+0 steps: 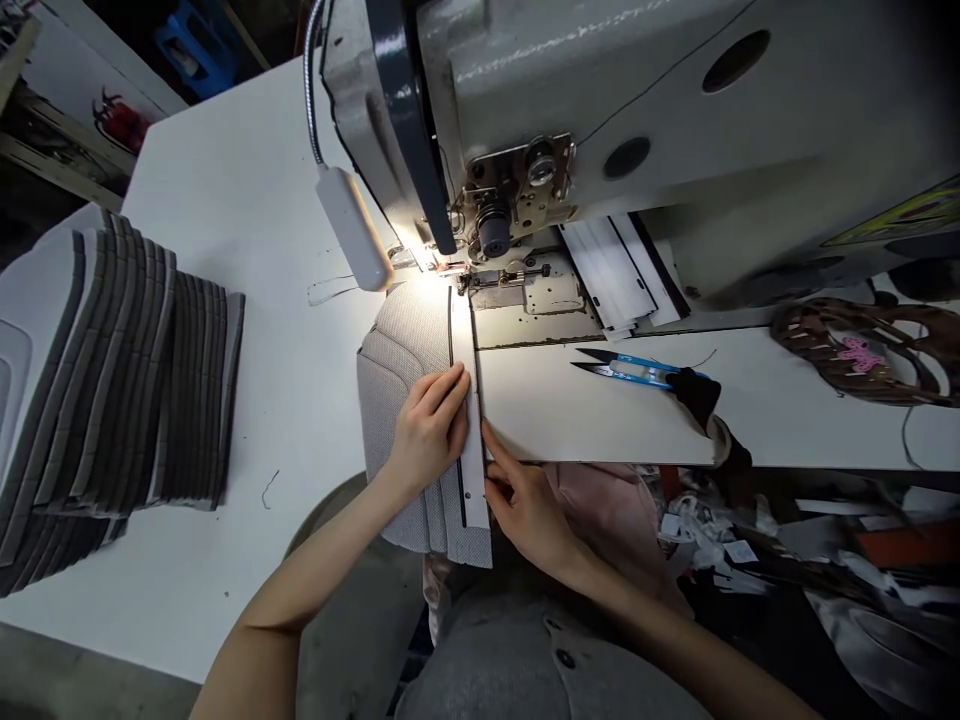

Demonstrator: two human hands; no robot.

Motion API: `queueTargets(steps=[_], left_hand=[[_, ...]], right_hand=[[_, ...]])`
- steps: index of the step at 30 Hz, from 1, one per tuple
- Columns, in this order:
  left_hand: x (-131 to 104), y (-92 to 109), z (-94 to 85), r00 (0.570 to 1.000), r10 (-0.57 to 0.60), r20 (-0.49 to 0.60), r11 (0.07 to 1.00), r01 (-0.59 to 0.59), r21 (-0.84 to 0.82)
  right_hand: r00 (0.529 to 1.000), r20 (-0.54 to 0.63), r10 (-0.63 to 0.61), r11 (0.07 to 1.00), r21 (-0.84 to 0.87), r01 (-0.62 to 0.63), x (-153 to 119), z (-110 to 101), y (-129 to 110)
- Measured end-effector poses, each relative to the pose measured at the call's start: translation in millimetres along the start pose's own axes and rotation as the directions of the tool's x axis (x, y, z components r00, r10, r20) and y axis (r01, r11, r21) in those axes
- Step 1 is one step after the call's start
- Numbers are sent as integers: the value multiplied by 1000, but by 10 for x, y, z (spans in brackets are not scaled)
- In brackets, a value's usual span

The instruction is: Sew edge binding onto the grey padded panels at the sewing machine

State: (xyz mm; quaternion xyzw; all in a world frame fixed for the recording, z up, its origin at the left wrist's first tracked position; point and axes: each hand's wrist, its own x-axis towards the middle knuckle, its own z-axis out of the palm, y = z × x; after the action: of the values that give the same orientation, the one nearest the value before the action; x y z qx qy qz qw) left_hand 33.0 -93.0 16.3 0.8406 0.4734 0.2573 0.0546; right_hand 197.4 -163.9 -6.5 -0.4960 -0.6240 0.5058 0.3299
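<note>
Near the frame's center, your left hand (pixel 429 428) lies with fingers extended over the white strip (pixel 472 482) on the gray fabric panel (pixel 391 400), below the sewing machine (pixel 645 110). Your right hand (pixel 534 512) touches the strip's right edge; whether its fingers grip, I can't tell.

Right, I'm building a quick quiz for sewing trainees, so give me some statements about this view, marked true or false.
1. The left hand rests on the grey fabric piece. True.
2. The right hand holds the snips. False: the blue snips lie on the table; the right hand is at the edge of the white strip.
3. The lamp is lit. True.
4. The grey stack is at the picture's right. False: the grey stack is at the picture's left.
</note>
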Motion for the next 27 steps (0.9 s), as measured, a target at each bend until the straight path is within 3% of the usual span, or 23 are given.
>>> queueTargets(steps=[5,14,20,27], left_hand=[[29,-15,35,1000,13,16,1000,-13,6],[147,-101,77,1000,11,8,1000,-11,25],[273,-208,90,1000,19,-1,1000,-19,20],[404,-335,125,1000,-5,14,1000,5,12]], right_hand=[[1000,4,1,1000,4,-1,-8,-10,2],[999,21,-39,982,-187,42,28,-20,25],[993,115,31,976,-217,-5,9,-52,-49],[988,135,77,965,-261,-39,38,-44,-122]])
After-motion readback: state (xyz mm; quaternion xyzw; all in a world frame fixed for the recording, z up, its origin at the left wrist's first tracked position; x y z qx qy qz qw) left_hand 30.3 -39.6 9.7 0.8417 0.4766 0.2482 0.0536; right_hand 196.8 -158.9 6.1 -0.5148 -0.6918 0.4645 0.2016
